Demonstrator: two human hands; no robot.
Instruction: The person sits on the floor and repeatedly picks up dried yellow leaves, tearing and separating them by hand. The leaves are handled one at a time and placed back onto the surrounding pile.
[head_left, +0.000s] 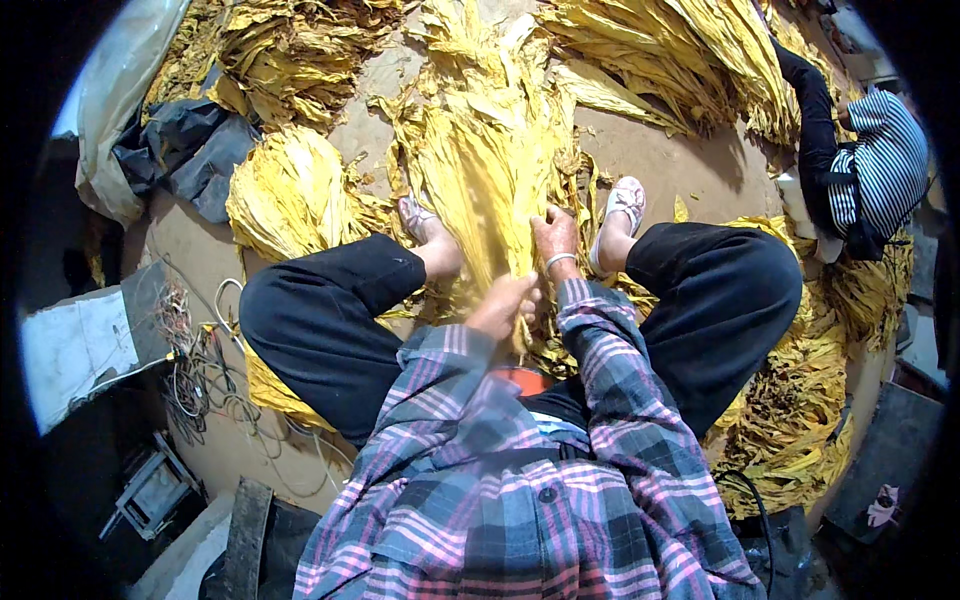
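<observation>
My left hand (501, 306) is closed around the narrow stem ends of some dried yellow leaves (525, 240), which look like cured tobacco. A little farther out, my right hand (556, 238), with a pale bangle at the wrist, pinches the edge of the same leaves. Their broad ends fan away from me over a loose pile of yellow leaves (472, 142) between my feet. Part of the pile is blurred, and my fingers hide the gripped stems. Below my hands, a red-orange surface (529, 380) shows between my thighs.
A rounded leaf bundle (289, 195) lies left, near dark plastic sheeting (184, 146). More leaves (675, 52) are heaped at far right, and others (787, 427) beside my right knee. Tangled cables (199, 375) lie at left. A person in a striped top (889, 161) is at right.
</observation>
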